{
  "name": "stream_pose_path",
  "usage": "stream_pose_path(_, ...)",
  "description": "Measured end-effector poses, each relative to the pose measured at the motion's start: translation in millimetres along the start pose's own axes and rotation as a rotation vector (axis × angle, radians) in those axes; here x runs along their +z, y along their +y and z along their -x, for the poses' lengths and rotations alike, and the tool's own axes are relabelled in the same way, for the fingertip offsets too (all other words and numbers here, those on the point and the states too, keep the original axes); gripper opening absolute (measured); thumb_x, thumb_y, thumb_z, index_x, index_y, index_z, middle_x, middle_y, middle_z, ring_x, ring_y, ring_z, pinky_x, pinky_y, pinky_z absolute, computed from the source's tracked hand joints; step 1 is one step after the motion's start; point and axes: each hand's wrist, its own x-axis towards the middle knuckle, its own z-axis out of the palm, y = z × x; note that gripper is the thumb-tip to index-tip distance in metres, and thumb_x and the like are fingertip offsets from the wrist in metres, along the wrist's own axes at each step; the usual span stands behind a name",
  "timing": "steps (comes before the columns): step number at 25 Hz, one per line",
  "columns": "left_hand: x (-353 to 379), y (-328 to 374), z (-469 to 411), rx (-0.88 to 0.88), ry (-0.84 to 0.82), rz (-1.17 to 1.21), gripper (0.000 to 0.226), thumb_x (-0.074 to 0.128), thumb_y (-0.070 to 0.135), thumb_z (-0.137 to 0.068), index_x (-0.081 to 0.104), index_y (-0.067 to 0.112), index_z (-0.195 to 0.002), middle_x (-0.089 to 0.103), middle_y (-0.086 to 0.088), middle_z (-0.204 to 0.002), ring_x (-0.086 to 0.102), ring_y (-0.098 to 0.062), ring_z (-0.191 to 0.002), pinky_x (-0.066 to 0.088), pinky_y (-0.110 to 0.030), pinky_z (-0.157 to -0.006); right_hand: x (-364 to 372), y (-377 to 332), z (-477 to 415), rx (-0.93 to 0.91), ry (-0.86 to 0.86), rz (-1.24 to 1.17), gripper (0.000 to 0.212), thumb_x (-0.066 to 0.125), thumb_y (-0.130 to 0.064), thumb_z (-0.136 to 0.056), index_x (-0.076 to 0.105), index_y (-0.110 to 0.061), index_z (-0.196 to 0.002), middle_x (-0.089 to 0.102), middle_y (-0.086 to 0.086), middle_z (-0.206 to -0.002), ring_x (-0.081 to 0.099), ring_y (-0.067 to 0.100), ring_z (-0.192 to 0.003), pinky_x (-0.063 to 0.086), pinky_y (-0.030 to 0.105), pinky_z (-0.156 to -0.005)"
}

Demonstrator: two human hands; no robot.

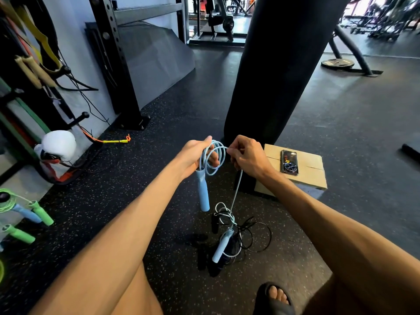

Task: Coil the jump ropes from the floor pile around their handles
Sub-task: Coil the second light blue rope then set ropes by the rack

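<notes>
Left hand (196, 155) closed around several light-blue loops, with one blue handle (203, 192) hanging just below the fist. Right hand (246, 159) pinching the same light-blue rope (237, 189) at the top of the loops, feeding the next turn. From that pinch, cord dropping down to the floor pile (236, 237), well below both hands and between the knees. Second blue handle (222, 247) lying there on the rubber floor, tangled with a black jump rope (261, 237). Judged partway: a few loops gathered, a fair length left to draw up, nothing wound around the handles yet. Black rope untouched. Off to the left, green and blue handles (34, 214) with green cord bunched near them, seemingly finished, though partly cut off by the edge. Yellow rope end (116, 140) by the wall, loose.
</notes>
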Motion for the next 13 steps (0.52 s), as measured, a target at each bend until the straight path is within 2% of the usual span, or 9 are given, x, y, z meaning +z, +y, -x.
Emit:
stream_pose_path(5,1.0,-3.2,0.9,-0.007,-0.099,-0.127,0.032,0.046,0.029,-0.102,0.056,0.005,-0.084,0.046,-0.005,-0.05,0.044,-0.016,-0.044,0.043,-0.025,-0.047,-2.1,-3.1,-2.8,-0.01,0.068,-0.027,0.01,0.063,-0.019,-0.093,0.062,-0.012,-0.087,0.065,0.002,-0.075,0.063,0.018,-0.063,0.057,0.043,-0.061)
stream_pose_path(9,1.3,-5.3,0.7,-0.078,-0.204,-0.181,0.039,0.042,0.037,-0.103,0.057,0.008,-0.082,0.037,-0.002,-0.05,0.035,-0.013,-0.042,0.041,-0.027,-0.052,-1.9,-3.7,-2.4,-0.005,0.112,-0.014,0.011,0.063,-0.02,-0.093,0.063,-0.011,-0.088,0.066,0.004,-0.077,0.064,0.021,-0.067,0.056,0.041,-0.06)
stream_pose_path(13,4.7,-1.7,3.3,-0.121,-0.275,-0.187,0.048,0.04,0.05,-0.1,0.048,0.015,-0.068,0.028,0.002,-0.048,0.026,-0.011,-0.04,0.035,-0.025,-0.049,-1.1,-5.2,-2.4,-0.004,0.138,-0.006,0.012,0.063,-0.021,-0.093,0.063,-0.01,-0.087,0.066,0.004,-0.077,0.063,0.021,-0.068,0.052,0.034,-0.061)
